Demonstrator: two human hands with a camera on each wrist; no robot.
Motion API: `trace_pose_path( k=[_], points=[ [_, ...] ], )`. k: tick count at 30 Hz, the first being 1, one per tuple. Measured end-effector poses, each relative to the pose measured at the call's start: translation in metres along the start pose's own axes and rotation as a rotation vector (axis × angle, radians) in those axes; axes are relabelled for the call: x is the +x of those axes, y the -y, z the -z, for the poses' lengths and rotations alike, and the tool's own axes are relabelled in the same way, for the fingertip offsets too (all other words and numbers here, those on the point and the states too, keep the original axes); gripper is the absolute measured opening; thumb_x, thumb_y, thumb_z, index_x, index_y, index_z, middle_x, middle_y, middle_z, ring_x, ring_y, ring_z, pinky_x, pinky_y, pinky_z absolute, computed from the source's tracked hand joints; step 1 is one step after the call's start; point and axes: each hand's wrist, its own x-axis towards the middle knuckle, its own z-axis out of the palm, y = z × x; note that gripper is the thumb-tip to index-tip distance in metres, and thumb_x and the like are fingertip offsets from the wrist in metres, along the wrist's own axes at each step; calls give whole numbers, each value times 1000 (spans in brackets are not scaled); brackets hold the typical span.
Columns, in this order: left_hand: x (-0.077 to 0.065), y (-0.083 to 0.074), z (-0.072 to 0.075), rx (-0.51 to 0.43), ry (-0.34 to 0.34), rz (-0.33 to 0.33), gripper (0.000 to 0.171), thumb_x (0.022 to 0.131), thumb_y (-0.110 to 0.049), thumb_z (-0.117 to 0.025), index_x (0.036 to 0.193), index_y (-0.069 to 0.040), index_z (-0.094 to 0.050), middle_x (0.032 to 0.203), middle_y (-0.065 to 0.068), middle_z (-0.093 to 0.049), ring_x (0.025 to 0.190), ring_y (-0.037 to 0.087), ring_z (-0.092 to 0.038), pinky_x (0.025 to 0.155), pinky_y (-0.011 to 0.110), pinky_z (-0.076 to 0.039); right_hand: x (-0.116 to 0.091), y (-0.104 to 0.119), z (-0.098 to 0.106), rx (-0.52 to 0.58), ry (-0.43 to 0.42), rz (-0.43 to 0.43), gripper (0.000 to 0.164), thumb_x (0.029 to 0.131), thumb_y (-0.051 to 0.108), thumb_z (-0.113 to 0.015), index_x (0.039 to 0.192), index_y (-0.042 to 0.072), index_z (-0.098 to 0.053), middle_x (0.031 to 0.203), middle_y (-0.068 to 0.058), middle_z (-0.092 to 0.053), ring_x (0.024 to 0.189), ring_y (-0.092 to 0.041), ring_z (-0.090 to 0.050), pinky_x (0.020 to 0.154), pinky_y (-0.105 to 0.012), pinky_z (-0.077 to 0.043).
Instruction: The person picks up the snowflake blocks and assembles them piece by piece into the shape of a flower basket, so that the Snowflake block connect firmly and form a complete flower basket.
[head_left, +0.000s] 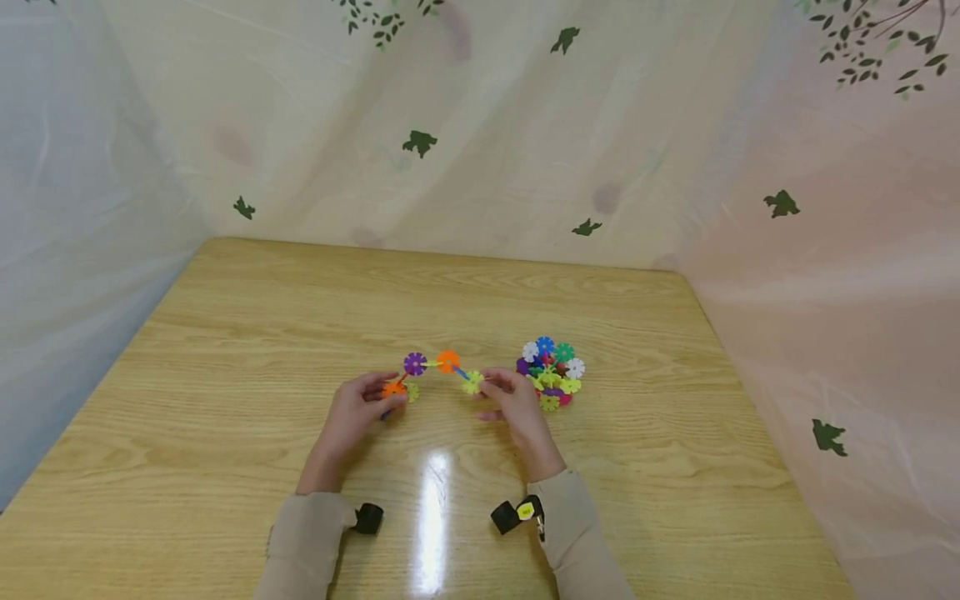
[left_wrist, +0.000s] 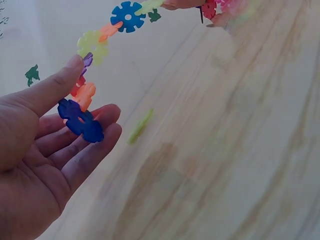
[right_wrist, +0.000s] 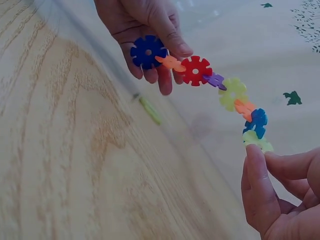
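A chain of interlocking snowflake discs [right_wrist: 195,70] stretches between the two hands above the table. It runs dark blue, orange, red, purple, yellow, orange, blue and yellow-green. At its dark blue end [left_wrist: 82,122], the left hand [head_left: 352,417] holds it, with the thumb on one side and the fingers behind. Between thumb and fingertips, the right hand [head_left: 525,412] pinches the yellow-green disc [right_wrist: 256,140] at the other end. One loose yellow-green disc [left_wrist: 141,126] lies flat on the table below the chain, close to the left hand in the head view.
A heap of loose snowflake discs [head_left: 550,377] in many colours sits just right of the right hand. The wooden table [head_left: 225,333] is bordered by pale curtains [head_left: 487,167] with leaf and bird prints. Both wrists wear black cameras [head_left: 368,518].
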Motion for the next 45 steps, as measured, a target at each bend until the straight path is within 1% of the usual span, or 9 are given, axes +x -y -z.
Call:
trace_pose_path(
  k=[3,9,11,16,21,30,36,42,45],
  points=[
    [-1,-1,0,18,29,-14,51,85,-18,-75,130,0,-58,110,19,-69,96,20,-65,77,15,-54,0,2,1,-3,-9,8,23,97,1,-54,117,-5,-63,89,-1,-62,82,-15,-64,57,-25,-60],
    [-2,1,0,-19,144,-56,58,84,-15,-75,135,2,-51,99,18,-72,82,12,-67,70,18,-55,2,4,2,-17,-12,15,24,97,4,-55,118,-4,-64,88,-1,-63,84,-17,-64,58,-24,-60],
    [-2,1,0,-26,158,-66,60,84,-15,-75,136,2,-51,97,17,-72,79,9,-67,68,18,-55,3,3,2,-16,-13,18,25,97,4,-55,119,-5,-64,88,-1,-63,83,-17,-63,58,-24,-60],
    [-3,0,-1,-53,186,-85,62,84,-13,-75,138,4,-48,102,20,-72,79,2,-67,69,17,-55,4,1,1,1,-11,20,25,97,3,-54,119,-7,-63,87,0,-62,82,-15,-62,57,-23,-59],
    [-2,2,0,-95,233,-92,63,86,-11,-73,139,6,-44,108,24,-70,83,0,-68,71,17,-56,3,1,1,-4,-8,17,25,97,3,-54,118,-6,-63,87,0,-61,83,-15,-61,58,-23,-60],
    [-2,4,1,-51,211,-125,54,88,-11,-70,134,5,-49,103,23,-71,80,2,-67,71,17,-55,1,0,0,-20,23,3,26,96,3,-56,120,-5,-62,96,-5,-62,82,-14,-61,59,-25,-60],
    [-1,6,1,-51,186,-147,40,90,-12,-67,126,3,-55,99,23,-72,78,6,-68,69,17,-54,1,1,-1,-74,61,11,26,95,4,-59,119,-3,-64,89,-3,-61,79,-12,-60,61,-30,-61],
    [-2,5,0,-35,171,-146,34,91,-12,-66,121,2,-58,97,23,-71,74,1,-65,68,15,-53,0,2,-3,-162,76,29,25,94,7,-61,117,0,-66,101,-16,-63,82,-11,-59,66,-38,-62],
    [-2,5,0,-39,165,-146,34,91,-11,-65,121,4,-58,97,24,-71,74,1,-65,67,15,-53,-1,3,-3,-168,80,32,24,95,7,-61,117,0,-66,102,-16,-63,83,-12,-59,65,-37,-62]
  ],
)
